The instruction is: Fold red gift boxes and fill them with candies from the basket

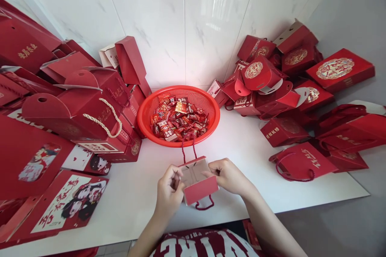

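A small red box with a pale inside stands open at the top between my two hands, close to the table's front edge. Dark red cord handles hang from its far and near sides. My left hand has its fingers curled and pinches the box's left edge. On the other side, my right hand grips the right edge, with its thumb over the opening. Just beyond the box, a red plastic basket holds many small red-wrapped candies. The far cord reaches up to the basket's near rim.
Red gift boxes are piled along the left side of the white table. More red boxes are heaped on the right. A white tiled wall rises behind, and a grey surface borders the right side.
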The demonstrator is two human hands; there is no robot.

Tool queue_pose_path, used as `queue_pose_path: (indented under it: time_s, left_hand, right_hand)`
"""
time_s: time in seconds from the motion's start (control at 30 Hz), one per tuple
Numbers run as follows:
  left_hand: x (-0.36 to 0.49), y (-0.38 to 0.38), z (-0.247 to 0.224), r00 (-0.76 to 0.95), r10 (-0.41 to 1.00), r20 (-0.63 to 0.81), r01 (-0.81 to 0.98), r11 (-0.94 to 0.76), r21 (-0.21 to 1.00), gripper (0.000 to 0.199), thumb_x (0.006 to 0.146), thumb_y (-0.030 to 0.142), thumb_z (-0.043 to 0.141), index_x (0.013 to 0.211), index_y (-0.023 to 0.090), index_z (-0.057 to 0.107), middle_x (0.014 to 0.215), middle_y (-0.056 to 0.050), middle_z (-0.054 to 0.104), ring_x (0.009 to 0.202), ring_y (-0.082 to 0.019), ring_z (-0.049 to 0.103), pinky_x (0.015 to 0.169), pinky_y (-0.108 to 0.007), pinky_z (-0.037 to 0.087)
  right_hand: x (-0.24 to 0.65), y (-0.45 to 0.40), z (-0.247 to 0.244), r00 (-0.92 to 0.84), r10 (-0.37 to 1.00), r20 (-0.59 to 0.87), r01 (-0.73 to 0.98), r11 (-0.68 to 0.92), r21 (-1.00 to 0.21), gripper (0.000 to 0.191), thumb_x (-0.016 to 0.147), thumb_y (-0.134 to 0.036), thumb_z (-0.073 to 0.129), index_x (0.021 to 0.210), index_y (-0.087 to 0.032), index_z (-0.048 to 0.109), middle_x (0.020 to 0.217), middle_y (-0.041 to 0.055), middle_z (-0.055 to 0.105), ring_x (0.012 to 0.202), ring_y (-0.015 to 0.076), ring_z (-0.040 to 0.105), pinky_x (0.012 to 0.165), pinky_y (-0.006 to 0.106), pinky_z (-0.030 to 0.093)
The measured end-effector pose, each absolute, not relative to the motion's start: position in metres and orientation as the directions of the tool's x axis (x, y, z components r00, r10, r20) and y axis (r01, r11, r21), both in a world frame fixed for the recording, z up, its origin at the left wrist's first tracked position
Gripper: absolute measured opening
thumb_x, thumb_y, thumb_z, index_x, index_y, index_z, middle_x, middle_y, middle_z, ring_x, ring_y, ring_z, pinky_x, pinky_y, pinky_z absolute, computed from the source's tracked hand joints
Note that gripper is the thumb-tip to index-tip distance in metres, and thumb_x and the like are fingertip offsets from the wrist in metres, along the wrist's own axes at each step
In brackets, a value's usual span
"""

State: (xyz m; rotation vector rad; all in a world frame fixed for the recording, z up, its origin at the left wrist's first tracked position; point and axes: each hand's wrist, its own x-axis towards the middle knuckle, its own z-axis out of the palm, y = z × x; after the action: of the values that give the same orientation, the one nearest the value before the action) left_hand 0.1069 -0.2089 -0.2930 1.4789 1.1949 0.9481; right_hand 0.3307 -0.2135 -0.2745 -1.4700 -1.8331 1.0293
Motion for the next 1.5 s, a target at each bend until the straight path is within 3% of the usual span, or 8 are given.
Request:
queue_pose_path:
  time_s: [0.1, 0.2, 0.33, 0.47, 0.7, 0.93, 1.2, 1.5]
  left_hand:
    - [0.104, -0.206, -0.287, 0.291, 0.957, -0.002, 0.255, -0.075, 0.964, 0.038, 0.074, 0.012, 0.050, 0.111, 0.020, 0.056, 0.061, 0.009, 0.030, 0.052, -0.010, 0.032, 0.051, -0.020, 0.026]
    - [0.103, -0.207, -0.285, 0.392, 0.920, 0.018, 0.256, -0.128, 0.958, 0.055, 0.075, 0.012, 0.050, 0.129, 0.020, 0.052, 0.063, 0.009, 0.030, 0.053, -0.009, 0.030, 0.053, -0.020, 0.027]
    - [0.103, -0.208, -0.284, 0.429, 0.902, 0.047, 0.277, -0.181, 0.944, 0.063, 0.076, 0.011, 0.049, 0.138, 0.020, 0.049, 0.064, 0.008, 0.031, 0.053, -0.009, 0.030, 0.053, -0.021, 0.028]
    - [0.103, -0.207, -0.281, 0.446, 0.895, 0.020, 0.339, -0.190, 0.921, 0.064, 0.076, 0.010, 0.048, 0.139, 0.020, 0.054, 0.061, 0.008, 0.034, 0.053, -0.010, 0.033, 0.054, -0.021, 0.030]
    - [0.114, -0.199, -0.271, 0.333, 0.940, -0.081, 0.419, -0.070, 0.905, 0.035, 0.093, 0.034, 0.051, 0.114, 0.016, 0.072, 0.059, 0.004, 0.049, 0.053, -0.011, 0.036, 0.053, -0.022, 0.030]
    - [0.111, -0.167, -0.267, 0.306, 0.952, 0.018, 0.496, -0.175, 0.850, 0.033, 0.093, 0.043, 0.053, 0.092, 0.016, 0.073, 0.056, 0.005, 0.048, 0.053, -0.011, 0.041, 0.054, -0.022, 0.031]
    - [0.109, -0.163, -0.274, 0.262, 0.957, 0.128, 0.548, -0.257, 0.796, 0.027, 0.095, 0.037, 0.052, 0.095, 0.018, 0.072, 0.059, 0.005, 0.052, 0.054, -0.011, 0.047, 0.058, -0.023, 0.037]
    - [0.094, -0.165, -0.285, 0.531, 0.785, 0.319, 0.386, -0.559, 0.734, 0.053, 0.098, 0.058, 0.038, 0.134, 0.024, 0.057, 0.133, -0.012, 0.051, 0.128, -0.030, 0.047, 0.112, -0.047, 0.036]
  right_hand:
    - [0.328, -0.222, -0.273, -0.243, 0.953, 0.182, 0.542, 0.289, -0.789, 0.035, 0.087, -0.035, 0.068, 0.065, -0.021, 0.046, 0.063, -0.0037, 0.048, 0.059, 0.0129, 0.044, 0.057, 0.026, 0.037]
    - [0.328, -0.227, -0.268, -0.330, 0.867, 0.373, 0.542, 0.498, -0.677, 0.012, 0.090, -0.032, 0.068, 0.097, -0.023, 0.063, 0.110, 0.0073, 0.068, 0.105, 0.0237, 0.061, 0.090, 0.039, 0.049]
    - [0.331, -0.232, -0.266, -0.375, 0.858, 0.352, 0.584, 0.513, -0.629, 0.052, 0.092, -0.033, 0.066, 0.140, -0.028, 0.049, 0.154, 0.0099, 0.044, 0.143, 0.0281, 0.038, 0.119, 0.057, 0.026]
    - [0.331, -0.235, -0.270, -0.342, 0.911, 0.233, 0.577, 0.399, -0.713, 0.057, 0.096, -0.030, 0.060, 0.150, -0.030, 0.041, 0.149, 0.0086, 0.051, 0.138, 0.0271, 0.047, 0.115, 0.055, 0.035]
    - [0.321, -0.214, -0.274, -0.176, 0.976, 0.131, 0.602, 0.212, -0.770, 0.020, 0.097, -0.022, 0.056, 0.101, -0.027, 0.075, 0.099, 0.0026, 0.078, 0.091, 0.0243, 0.070, 0.088, 0.042, 0.050]
    - [0.313, -0.198, -0.272, -0.172, 0.946, 0.276, 0.518, 0.325, -0.791, 0.015, 0.098, -0.028, 0.057, 0.105, -0.023, 0.069, 0.109, 0.0072, 0.073, 0.101, 0.0231, 0.066, 0.091, 0.039, 0.050]
    - [0.325, -0.219, -0.270, -0.521, 0.824, 0.223, 0.522, 0.514, -0.681, 0.121, 0.066, -0.069, 0.078, 0.160, -0.023, 0.017, 0.165, 0.0161, 0.019, 0.152, 0.0350, 0.016, 0.122, 0.062, 0.008]
    - [0.317, -0.216, -0.285, -0.434, 0.854, 0.288, 0.503, 0.495, -0.709, 0.103, 0.071, -0.036, 0.083, 0.156, -0.023, 0.026, 0.154, 0.0139, 0.035, 0.145, 0.0325, 0.027, 0.119, 0.052, 0.029]
